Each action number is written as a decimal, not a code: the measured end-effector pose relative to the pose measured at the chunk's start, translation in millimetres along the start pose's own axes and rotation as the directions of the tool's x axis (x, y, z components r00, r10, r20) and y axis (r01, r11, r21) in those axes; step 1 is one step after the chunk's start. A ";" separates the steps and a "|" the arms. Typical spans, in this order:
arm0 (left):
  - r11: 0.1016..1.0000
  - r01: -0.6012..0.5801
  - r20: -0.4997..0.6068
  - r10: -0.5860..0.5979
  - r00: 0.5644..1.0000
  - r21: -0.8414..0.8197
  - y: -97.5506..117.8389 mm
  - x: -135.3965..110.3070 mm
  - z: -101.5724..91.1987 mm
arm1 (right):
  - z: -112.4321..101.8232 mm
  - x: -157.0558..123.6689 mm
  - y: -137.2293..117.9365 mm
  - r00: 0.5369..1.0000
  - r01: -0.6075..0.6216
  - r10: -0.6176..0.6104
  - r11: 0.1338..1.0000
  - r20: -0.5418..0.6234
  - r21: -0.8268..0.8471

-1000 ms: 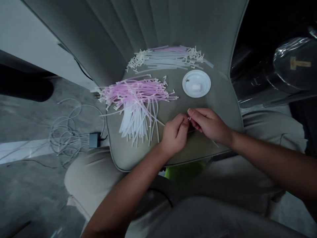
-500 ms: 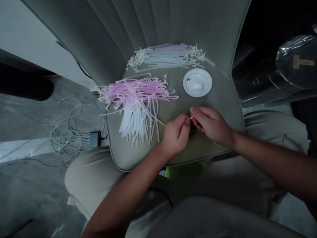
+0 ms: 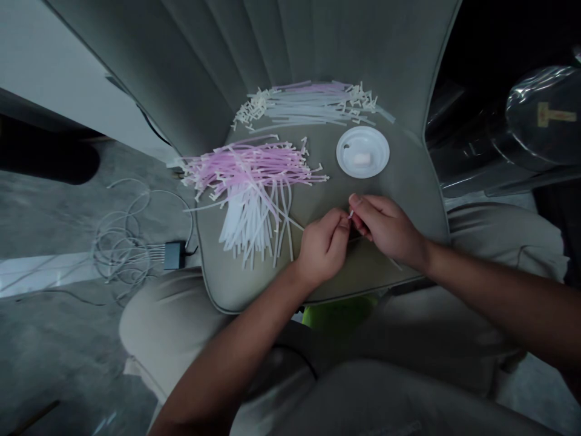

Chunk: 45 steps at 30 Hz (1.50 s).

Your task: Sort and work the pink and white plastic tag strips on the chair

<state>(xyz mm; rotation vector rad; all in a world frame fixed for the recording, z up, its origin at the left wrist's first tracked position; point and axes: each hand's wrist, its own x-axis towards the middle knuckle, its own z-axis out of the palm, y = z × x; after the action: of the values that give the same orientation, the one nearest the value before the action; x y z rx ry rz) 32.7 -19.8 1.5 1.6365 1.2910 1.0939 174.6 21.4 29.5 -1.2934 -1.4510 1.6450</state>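
Note:
My left hand (image 3: 323, 247) and my right hand (image 3: 385, 227) meet over a grey-green seat cushion (image 3: 399, 206). Their fingertips pinch a thin translucent plastic tube (image 3: 295, 223) that has a tiny white end piece (image 3: 351, 214), and part of the tube is hidden by my fingers. To the left of my hands lies a heap of pink and white plastic tubes (image 3: 247, 181). A second bundle of pale tubes with small T-shaped ends (image 3: 308, 104) lies further back. A round white dish (image 3: 363, 152) holds a white lump (image 3: 360, 158).
Coiled thin white cables (image 3: 120, 248) run into a small dark box (image 3: 173, 255) on the concrete floor left of the seat. A shiny plastic-wrapped object (image 3: 540, 115) stands at the right. My beige-trousered knees (image 3: 163, 327) lie below the cushion, with something bright green (image 3: 338, 315) between them.
My hands stay nearly still, pinching the tube. The whole view has shifted slightly with my head, and the right fingers have moved a little around the white end piece.

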 end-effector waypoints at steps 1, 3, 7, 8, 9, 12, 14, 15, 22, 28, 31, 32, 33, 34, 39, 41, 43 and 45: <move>1.000 0.002 0.001 -0.002 1.000 0.005 -0.1 -0.1 0.0 | 0.3 -0.2 0.0 1.000 -0.002 0.002 1.000 -0.002 -0.004; 1.000 0.008 0.004 -0.008 1.000 0.020 0.1 -0.2 -0.1 | 1.3 -0.8 0.1 1.000 -0.002 0.002 1.000 -0.012 -0.009; 0.999 0.009 0.005 -0.009 1.000 0.042 1.2 -0.1 -0.1 | 2.9 -2.0 1.2 0.999 0.023 -0.024 1.000 -0.037 -0.013; 0.999 0.009 0.006 -0.009 1.000 0.044 1.3 -0.1 -0.1 | 3.1 -2.0 1.6 0.999 0.028 -0.028 1.000 -0.038 -0.014; 0.999 0.008 0.005 -0.008 1.000 0.045 1.4 -0.1 -0.1 | 3.0 -2.0 2.0 0.999 0.030 -0.030 0.999 -0.037 -0.015; 0.999 0.004 0.005 -0.004 1.000 0.043 0.9 0.0 -0.1 | 2.4 -1.5 2.3 0.999 0.024 -0.025 1.000 -0.028 -0.007; 0.999 -0.002 0.005 0.002 1.000 0.033 0.3 0.2 -0.1 | 1.8 -1.2 1.8 1.000 0.017 -0.017 1.000 -0.023 -0.003; 1.000 -0.005 0.006 0.004 1.000 0.024 0.1 0.3 0.0 | 1.6 -1.3 1.4 1.000 0.017 -0.017 1.000 -0.020 -0.001; 0.999 0.019 0.007 -0.019 1.000 0.030 0.6 0.0 0.5 | 1.5 -1.4 0.6 1.000 0.008 -0.008 1.000 -0.008 0.007; 0.999 0.005 0.014 -0.005 1.000 0.042 -0.1 0.2 0.4 | 3.7 0.2 2.5 1.000 0.006 -0.005 1.000 -0.031 0.023; 0.997 0.016 0.023 -0.018 1.000 0.079 0.1 0.4 0.2 | 4.9 0.7 3.0 0.999 0.019 -0.018 1.000 -0.051 0.002; 0.995 0.022 0.027 -0.025 0.999 0.094 0.4 0.4 0.2 | 5.2 0.9 3.2 0.998 0.026 -0.027 1.000 -0.057 -0.010; 0.994 0.026 0.027 -0.029 0.999 0.105 0.7 0.4 0.2 | 5.5 1.0 3.4 0.997 0.034 -0.035 0.999 -0.062 -0.022; 0.993 0.026 0.027 -0.029 0.999 0.114 1.0 0.4 0.3 | 5.7 1.2 3.7 0.997 0.041 -0.043 0.999 -0.068 -0.032; 0.992 0.008 0.018 -0.010 1.000 0.126 1.2 0.2 1.1 | 6.6 1.5 5.3 0.994 0.062 -0.067 0.996 -0.081 -0.070; 0.991 0.007 0.018 -0.009 1.000 0.130 1.0 0.4 1.4 | 7.2 1.1 6.1 0.993 0.073 -0.081 0.994 -0.088 -0.085; 0.991 0.002 0.017 -0.004 1.000 0.136 0.8 0.8 1.7 | 7.9 0.5 6.8 0.990 0.088 -0.098 0.991 -0.100 -0.102; 0.990 -0.004 0.012 0.002 1.000 0.144 0.6 1.0 2.1 | 8.8 -0.1 7.3 0.987 0.104 -0.118 0.987 -0.110 -0.124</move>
<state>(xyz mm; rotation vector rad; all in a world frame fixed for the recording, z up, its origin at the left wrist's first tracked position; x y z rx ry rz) 35.0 -19.0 1.5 1.7486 1.3875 1.0112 167.7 16.2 22.0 -1.3243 -1.5388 1.4062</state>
